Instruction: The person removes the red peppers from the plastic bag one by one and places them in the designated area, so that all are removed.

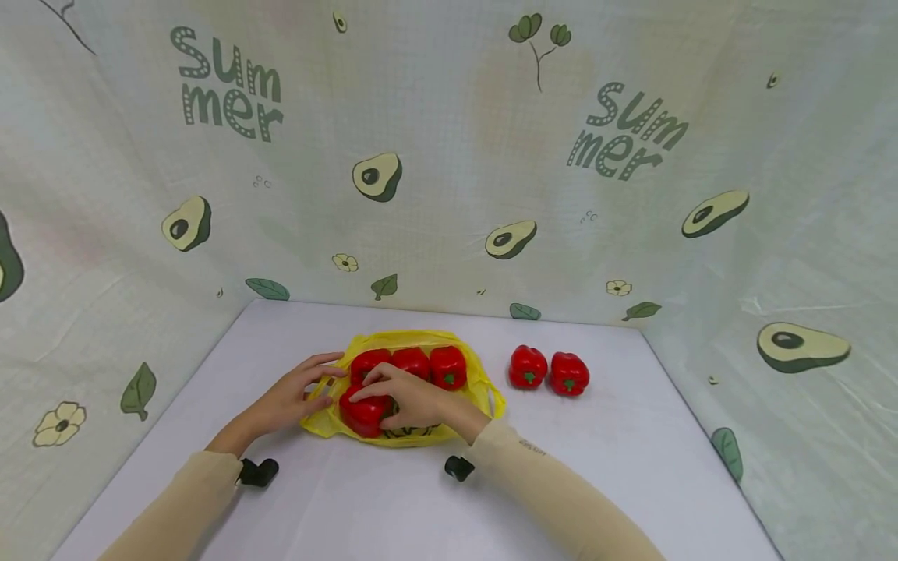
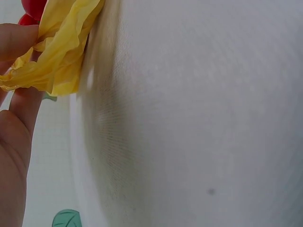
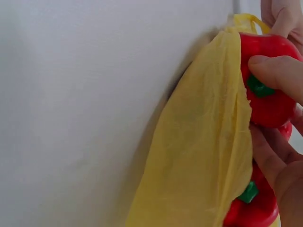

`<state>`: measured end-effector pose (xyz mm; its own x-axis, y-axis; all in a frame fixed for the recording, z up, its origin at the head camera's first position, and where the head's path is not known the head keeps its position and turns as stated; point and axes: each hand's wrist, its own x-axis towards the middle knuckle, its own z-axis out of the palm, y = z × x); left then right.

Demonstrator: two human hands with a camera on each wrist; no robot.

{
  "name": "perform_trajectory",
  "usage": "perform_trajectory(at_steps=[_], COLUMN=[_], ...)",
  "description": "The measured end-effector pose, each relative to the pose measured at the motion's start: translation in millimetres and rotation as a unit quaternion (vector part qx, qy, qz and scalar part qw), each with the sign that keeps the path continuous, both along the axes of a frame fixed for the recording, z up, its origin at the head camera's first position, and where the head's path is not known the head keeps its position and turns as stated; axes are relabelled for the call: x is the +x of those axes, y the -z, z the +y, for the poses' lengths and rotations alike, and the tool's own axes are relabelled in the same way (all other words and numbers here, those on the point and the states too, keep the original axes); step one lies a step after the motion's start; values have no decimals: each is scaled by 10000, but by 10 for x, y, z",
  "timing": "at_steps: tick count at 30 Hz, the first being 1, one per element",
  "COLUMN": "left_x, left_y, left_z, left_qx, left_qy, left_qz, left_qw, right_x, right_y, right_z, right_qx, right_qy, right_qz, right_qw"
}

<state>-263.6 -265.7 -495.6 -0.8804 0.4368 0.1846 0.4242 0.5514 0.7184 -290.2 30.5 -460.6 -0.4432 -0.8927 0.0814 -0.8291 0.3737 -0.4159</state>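
Observation:
A yellow plastic bag [image 1: 407,337] lies spread on the table with its mouth facing up. My right hand [image 1: 417,399] grips a red bell pepper [image 1: 361,414] at the bag's front left; the right wrist view shows the thumb beside its green stem [image 3: 259,87]. Behind it, three more red bell peppers [image 1: 448,368] sit in a row inside the bag. At the bag's left edge, my left hand [image 1: 281,399] holds the crumpled yellow plastic [image 2: 61,52] between thumb and fingers. Part of the gripped pepper is hidden by my right hand.
Two red bell peppers, one on the left [image 1: 528,367] and one on the right [image 1: 569,374], stand on the white table [image 1: 596,475] to the right of the bag. A patterned cloth [image 1: 435,117] with avocados encloses the table at the back and sides.

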Motion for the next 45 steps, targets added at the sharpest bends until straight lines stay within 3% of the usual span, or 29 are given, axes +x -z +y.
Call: perform_trajectory(at_steps=[13,28,38,45], left_x=[-17,-21,-12,-13], left_y=[18,31,38,38], left_z=[0,-8,-15,-4], left_qx=[9,-17,37,-2], left_qy=[80,75,121,97], left_qz=[93,118,68,78], left_qw=[9999,9999,9999,9999], right_x=[74,67,167,200], right_y=[-3,3,67,77], right_z=[52,92,76,117], right_qx=[215,405,126,0], right_qy=[300,298,312,456], right_qz=[132,156,92,298], right_qw=[9992,9986,9994,9985])
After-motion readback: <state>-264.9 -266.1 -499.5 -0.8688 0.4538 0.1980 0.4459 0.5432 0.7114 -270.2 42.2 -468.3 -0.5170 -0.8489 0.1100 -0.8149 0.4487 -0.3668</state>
